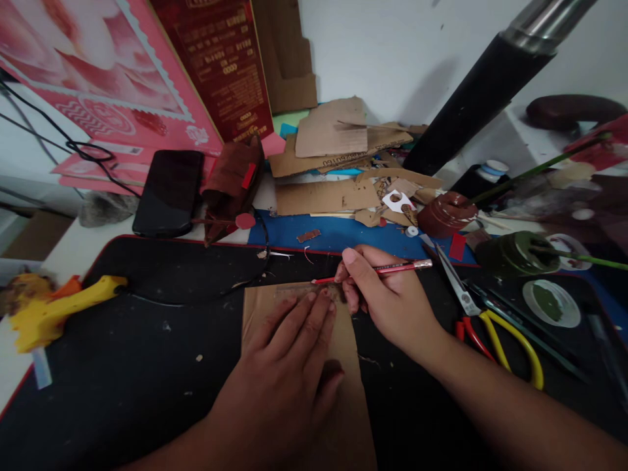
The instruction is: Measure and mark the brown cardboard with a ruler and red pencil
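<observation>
the left hand point(282, 366) lies flat, its grip closed on nothing, fingers spread slightly over a piece of cardboard point(350, 405) that rests on the black mat point(122, 366) in front of the person. the right hand point(387, 301) has a narrow grip, pinching a red pencil point(405, 267) with its point aimed at the cardboard's far edge, just beyond the left fingertips. for a clean mark, the left palm should press evenly so that the sheet cannot turn, with the fingertips pulled back slightly from the pencil's path. a light stroke at one steady slant would probably suit this soft, brown surface best, and the black cord point(181, 304) near the far left corner is worth nudging aside so it cannot snag the board. a faint, clear strip point(289, 288) seems to lie along the far edge, perhaps a ruler, but it is too dim to be sure. whether the pencil's point touches the board or hovers cannot be told, nor can any line be made out. the left hand covers much of the cardboard, and its near end runs out of view at the bottom.
</observation>
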Available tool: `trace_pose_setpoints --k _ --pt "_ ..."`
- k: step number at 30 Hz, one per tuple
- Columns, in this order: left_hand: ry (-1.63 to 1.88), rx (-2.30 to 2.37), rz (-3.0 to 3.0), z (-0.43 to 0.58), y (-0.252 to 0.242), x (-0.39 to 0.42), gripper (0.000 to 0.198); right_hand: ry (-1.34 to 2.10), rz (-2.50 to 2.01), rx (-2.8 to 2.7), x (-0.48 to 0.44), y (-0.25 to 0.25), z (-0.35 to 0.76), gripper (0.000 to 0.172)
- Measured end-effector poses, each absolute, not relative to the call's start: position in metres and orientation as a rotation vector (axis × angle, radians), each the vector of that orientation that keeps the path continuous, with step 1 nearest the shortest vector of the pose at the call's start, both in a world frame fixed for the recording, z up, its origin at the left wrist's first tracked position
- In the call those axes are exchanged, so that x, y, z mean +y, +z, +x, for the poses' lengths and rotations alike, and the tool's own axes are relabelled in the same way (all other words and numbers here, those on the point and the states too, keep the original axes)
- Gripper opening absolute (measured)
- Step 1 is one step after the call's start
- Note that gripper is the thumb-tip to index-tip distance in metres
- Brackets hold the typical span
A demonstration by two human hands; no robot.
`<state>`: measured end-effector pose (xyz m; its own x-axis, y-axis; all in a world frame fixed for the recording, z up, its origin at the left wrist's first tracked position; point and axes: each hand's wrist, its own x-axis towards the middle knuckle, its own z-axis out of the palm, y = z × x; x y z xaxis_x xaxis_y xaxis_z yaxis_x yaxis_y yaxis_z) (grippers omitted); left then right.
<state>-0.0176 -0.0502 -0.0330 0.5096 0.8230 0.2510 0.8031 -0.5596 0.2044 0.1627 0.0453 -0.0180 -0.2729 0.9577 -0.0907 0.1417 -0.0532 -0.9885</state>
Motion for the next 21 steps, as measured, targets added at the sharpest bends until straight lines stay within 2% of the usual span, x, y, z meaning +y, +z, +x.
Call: trace_pose_setpoints --k 21 --pt "0.509 1.431 2.687 -0.0178 -0.0317 -0.0505 0.056 1.428 -1.218 -1.475 0.0454 -0.0179 0.1627 0.041"
